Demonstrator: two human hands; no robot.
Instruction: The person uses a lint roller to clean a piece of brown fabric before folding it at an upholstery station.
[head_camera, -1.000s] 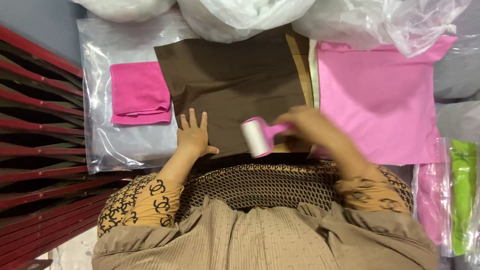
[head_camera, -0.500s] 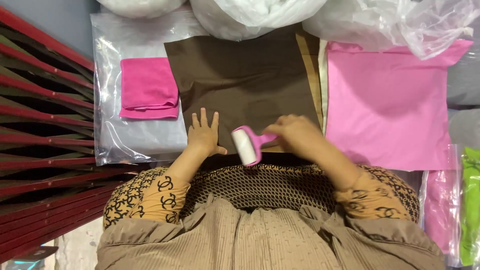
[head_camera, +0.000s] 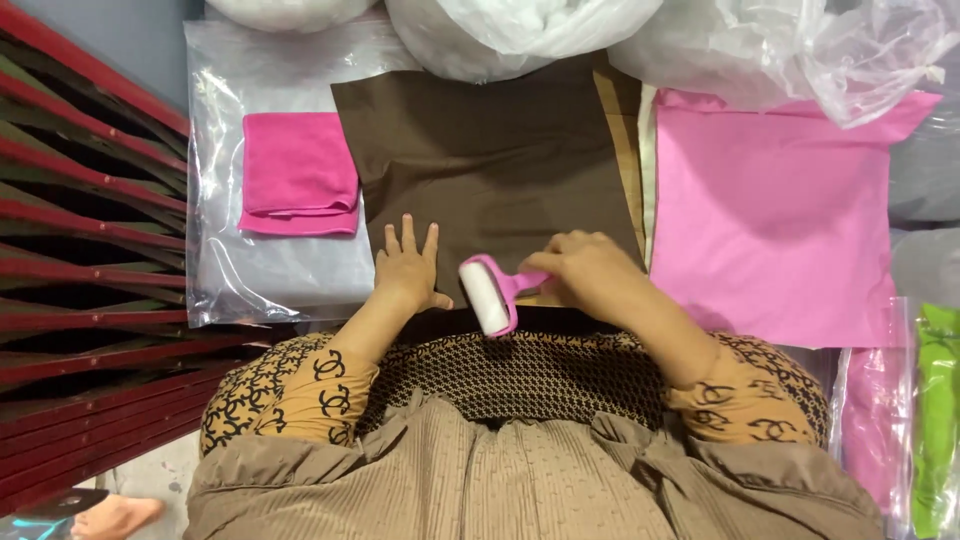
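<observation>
A brown cloth (head_camera: 490, 160) lies spread flat in front of me. My left hand (head_camera: 408, 268) rests palm down on its near left corner, fingers spread. My right hand (head_camera: 588, 272) grips the pink handle of a lint roller (head_camera: 488, 295), whose white roll sits at the cloth's near edge, just right of my left thumb. A flat pink cloth (head_camera: 775, 215) lies to the right of the brown one.
A folded pink cloth (head_camera: 298, 172) sits inside a clear plastic bag (head_camera: 270, 270) at the left. Bags of white stuffing (head_camera: 520, 30) and crumpled clear plastic (head_camera: 820, 45) line the far side. Red slatted racks (head_camera: 80, 260) stand left. Packaged pink and green items (head_camera: 915, 420) lie right.
The lint roller has travelled left and toward me along the cloth's near edge. My left hand stays pressed on the brown cloth.
</observation>
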